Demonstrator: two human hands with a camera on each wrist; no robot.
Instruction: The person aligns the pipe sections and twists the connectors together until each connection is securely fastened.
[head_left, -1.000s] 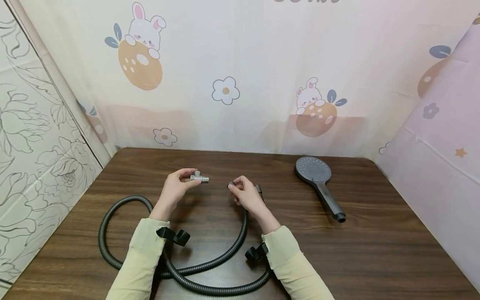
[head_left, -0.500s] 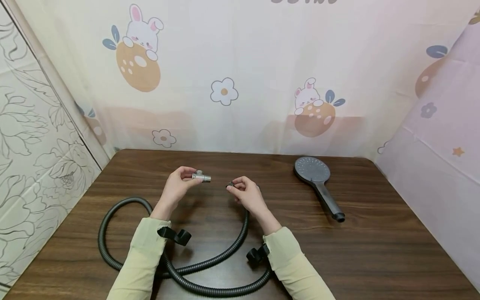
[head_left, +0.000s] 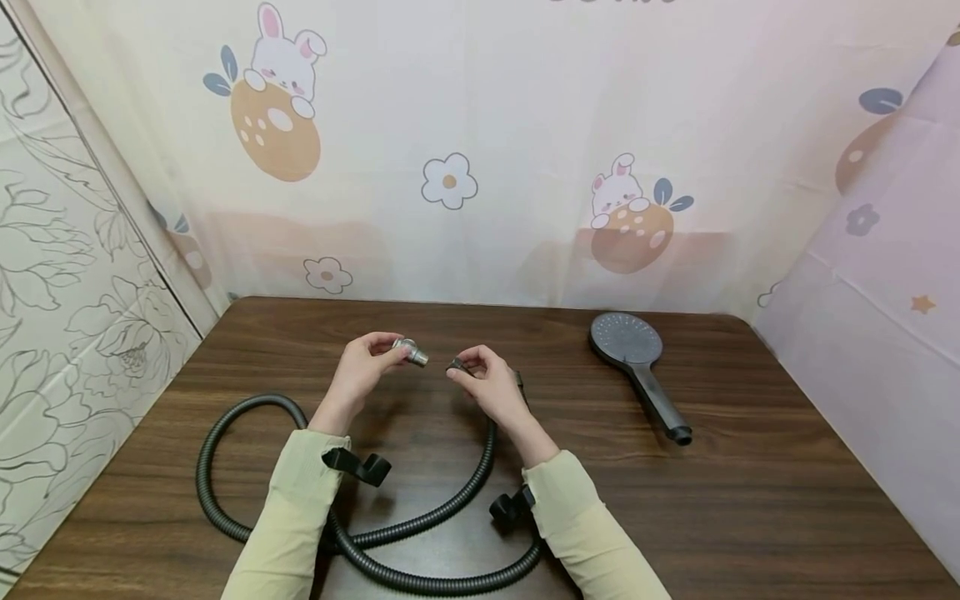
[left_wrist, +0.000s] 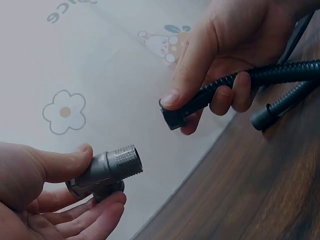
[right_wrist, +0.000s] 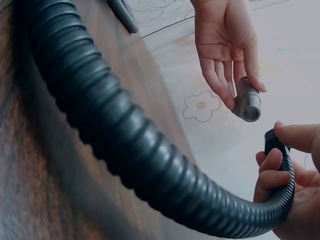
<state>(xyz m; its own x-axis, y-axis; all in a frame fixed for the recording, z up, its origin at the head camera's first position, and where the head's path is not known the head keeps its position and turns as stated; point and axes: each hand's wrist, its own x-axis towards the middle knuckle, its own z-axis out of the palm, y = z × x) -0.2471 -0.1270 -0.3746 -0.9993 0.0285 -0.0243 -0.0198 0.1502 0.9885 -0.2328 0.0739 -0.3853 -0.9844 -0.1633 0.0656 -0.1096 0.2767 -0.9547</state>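
Note:
Between thumb and fingers my left hand pinches a metal tee fitting, whose threaded end points toward the right hand. My right hand grips a black ribbed shower hose close to its end, with the thumb on the dark end nut. A short gap separates the fitting's thread from the nut; they do not touch. Both are held above the table. From the right hand the hose runs down and lies in loops under both forearms. Its other end shows behind the right hand.
A grey shower head lies at the right on the brown wooden table, its handle toward the front. A printed curtain hangs behind the table's back edge. Small black wrist mounts are strapped to the sleeves.
My left hand has moved slightly right and turned the tee fitting, so its thread now tilts down toward the hose nut. The right hand has shifted a little left, and the gap is narrower.

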